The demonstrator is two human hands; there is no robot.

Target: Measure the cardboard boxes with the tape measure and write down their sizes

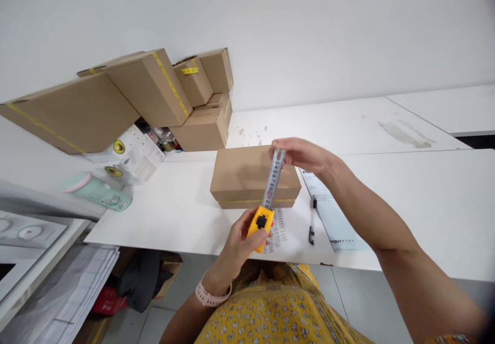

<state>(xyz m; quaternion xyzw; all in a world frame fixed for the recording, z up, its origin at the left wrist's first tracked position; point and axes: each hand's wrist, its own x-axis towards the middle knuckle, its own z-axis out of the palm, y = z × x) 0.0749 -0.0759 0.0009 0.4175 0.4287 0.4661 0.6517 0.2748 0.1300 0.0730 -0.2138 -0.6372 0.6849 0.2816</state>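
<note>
One yellow tape measure [261, 225], case and drawn-out blade, carried above the near part of a brown box [243, 171] on the white table [174, 194]. Clock directions are read from that box, twelve being toward the wall.

One left hand [240, 241], six to seven o'clock: fingers wrapped round the case, thumb along its face below the black button. Pink wristband [212, 296] at the wrist.

One right hand [305, 154], two o'clock: fingertips pinching the blade's free end, remaining fingers loosely curled. Blade slants from six toward one o'clock across the box; whether it touches the cardboard cannot be told.

One pen [313, 217], four o'clock, beside a pale blue pad [342, 225]. Several rows of small writing [278, 235], five o'clock, partly behind the case.

One group of stacked boxes [154, 86], ten to eleven o'clock. One mint bottle [102, 192], nearly nine.

Handling notes, by judgement: set the end squarely on one edge of the box; keep the blade straight, taut and parallel to the side being read; keep the right fingertips off the markings; read from directly above; ease the blade back under thumb control, lest it snap.
</note>
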